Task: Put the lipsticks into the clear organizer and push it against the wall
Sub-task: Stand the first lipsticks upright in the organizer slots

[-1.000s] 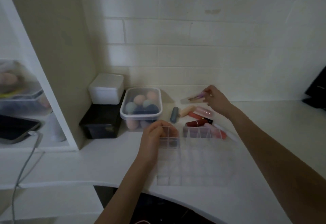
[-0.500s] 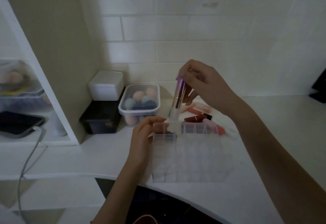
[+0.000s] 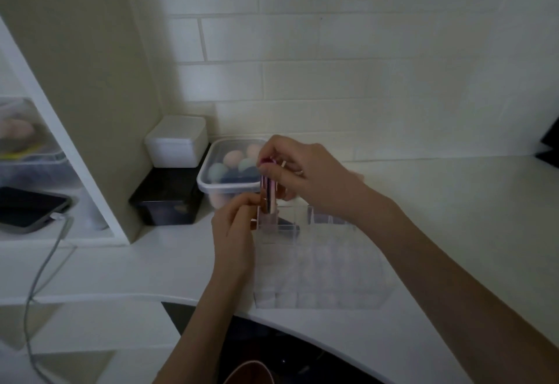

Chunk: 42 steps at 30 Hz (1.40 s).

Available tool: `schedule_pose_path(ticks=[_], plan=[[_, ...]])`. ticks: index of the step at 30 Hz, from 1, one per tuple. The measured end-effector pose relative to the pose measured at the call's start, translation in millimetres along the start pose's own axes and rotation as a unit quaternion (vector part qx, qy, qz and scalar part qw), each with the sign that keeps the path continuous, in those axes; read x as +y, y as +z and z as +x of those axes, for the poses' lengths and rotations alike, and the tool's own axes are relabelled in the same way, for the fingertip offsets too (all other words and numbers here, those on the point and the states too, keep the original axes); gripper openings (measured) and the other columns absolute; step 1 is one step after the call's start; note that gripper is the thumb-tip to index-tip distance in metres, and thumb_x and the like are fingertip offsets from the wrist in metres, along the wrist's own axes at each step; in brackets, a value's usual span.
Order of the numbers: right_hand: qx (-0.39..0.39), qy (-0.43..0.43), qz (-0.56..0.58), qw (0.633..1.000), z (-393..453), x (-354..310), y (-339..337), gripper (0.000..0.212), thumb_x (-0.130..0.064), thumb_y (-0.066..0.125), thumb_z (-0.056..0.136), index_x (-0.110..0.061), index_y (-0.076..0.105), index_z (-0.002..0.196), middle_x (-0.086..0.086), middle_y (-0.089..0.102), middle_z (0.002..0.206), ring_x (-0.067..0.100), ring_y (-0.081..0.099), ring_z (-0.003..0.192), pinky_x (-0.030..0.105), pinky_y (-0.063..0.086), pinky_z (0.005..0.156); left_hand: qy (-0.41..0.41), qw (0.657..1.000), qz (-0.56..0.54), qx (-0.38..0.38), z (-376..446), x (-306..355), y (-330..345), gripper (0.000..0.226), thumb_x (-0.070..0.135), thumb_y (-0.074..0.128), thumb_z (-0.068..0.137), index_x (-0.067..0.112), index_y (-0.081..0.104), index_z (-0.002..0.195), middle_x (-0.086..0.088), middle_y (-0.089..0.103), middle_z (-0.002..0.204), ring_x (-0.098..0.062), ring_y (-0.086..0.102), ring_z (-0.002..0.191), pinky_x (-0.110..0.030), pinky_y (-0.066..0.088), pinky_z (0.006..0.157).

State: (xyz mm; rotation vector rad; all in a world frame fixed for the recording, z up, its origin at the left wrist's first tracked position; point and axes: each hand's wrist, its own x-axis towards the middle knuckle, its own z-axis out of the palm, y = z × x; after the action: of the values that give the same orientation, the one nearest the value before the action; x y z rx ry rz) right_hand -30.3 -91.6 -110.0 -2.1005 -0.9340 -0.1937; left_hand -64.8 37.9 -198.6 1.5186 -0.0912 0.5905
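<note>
My right hand (image 3: 302, 171) pinches lipstick (image 3: 268, 194) by its top, upright over organizer (image 3: 320, 265) back-left cell; left hand (image 3: 234, 232) grips organizer corner. Light, stiff, slick tube; hold near cap.

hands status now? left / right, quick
Left hand: grips the far-left corner of the clear organizer.
Right hand: pinches the top of a lipstick, upright, over a back-left slot.

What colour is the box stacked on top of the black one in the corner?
White: the lidded box on the black box, shown in the head view, the only one.
</note>
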Motion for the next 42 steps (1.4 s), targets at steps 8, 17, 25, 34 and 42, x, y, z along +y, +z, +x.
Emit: schedule_pose_path(ticks=[8,17,25,34,42], plan=[[-0.027,0.056,0.065,0.996,-2.2,14.9,-15.1,0.018,-0.020,0.049,0.093,-0.026,0.066,0.095,0.000,0.068,0.092,0.014,0.065,0.077,0.032,0.056,0.070,-0.020,0.999,0.018,0.018,1.4,0.9,-1.9,0.035,0.003,0.040,0.090,0.016,0.068,0.073,0.007,0.069,0.070,-0.007,0.062,0.067,-0.014,0.050,0.061],[0.135,0.238,-0.132,0.953,-38.3,146.5,-57.4,0.033,-0.017,0.049,0.095,-0.018,0.055,0.127,0.005,0.059,0.131,0.017,0.053,0.116,0.019,0.032,0.094,-0.024,0.992,0.109,0.056,3.1,-1.6,-2.3,0.023,0.000,0.047,0.086,0.009,0.067,0.078,0.001,0.066,0.070,-0.003,0.059,0.063,-0.014,0.049,0.059],[0.069,0.274,-0.137,0.949,-44.4,175.8,-44.9,0.030,-0.029,0.046,0.095,-0.031,0.058,0.122,-0.003,0.061,0.130,0.020,0.054,0.121,0.045,0.040,0.105,-0.020,0.991,0.121,0.051,2.9,-1.3,0.8,0.021,0.001,0.050,0.085,0.007,0.066,0.073,-0.004,0.065,0.067,-0.003,0.054,0.058,-0.010,0.044,0.054],[0.082,0.188,-0.159,0.966,-11.0,155.6,-27.5,0.028,-0.031,0.049,0.092,-0.037,0.059,0.117,-0.004,0.064,0.124,0.018,0.054,0.119,0.041,0.038,0.104,-0.020,0.989,0.120,0.079,2.9,-1.5,1.1,0.023,0.003,0.050,0.086,0.010,0.066,0.071,0.003,0.065,0.064,-0.001,0.056,0.057,-0.009,0.045,0.053],[-0.082,0.221,-0.210,0.949,17.3,133.4,-27.2,0.019,-0.039,0.065,0.079,-0.029,0.066,0.094,0.004,0.067,0.105,0.024,0.061,0.100,0.032,0.043,0.079,-0.011,0.990,0.115,0.074,3.3,-3.1,-0.3,0.023,0.004,0.050,0.085,0.011,0.064,0.068,0.001,0.064,0.061,-0.004,0.056,0.056,-0.018,0.048,0.055]])
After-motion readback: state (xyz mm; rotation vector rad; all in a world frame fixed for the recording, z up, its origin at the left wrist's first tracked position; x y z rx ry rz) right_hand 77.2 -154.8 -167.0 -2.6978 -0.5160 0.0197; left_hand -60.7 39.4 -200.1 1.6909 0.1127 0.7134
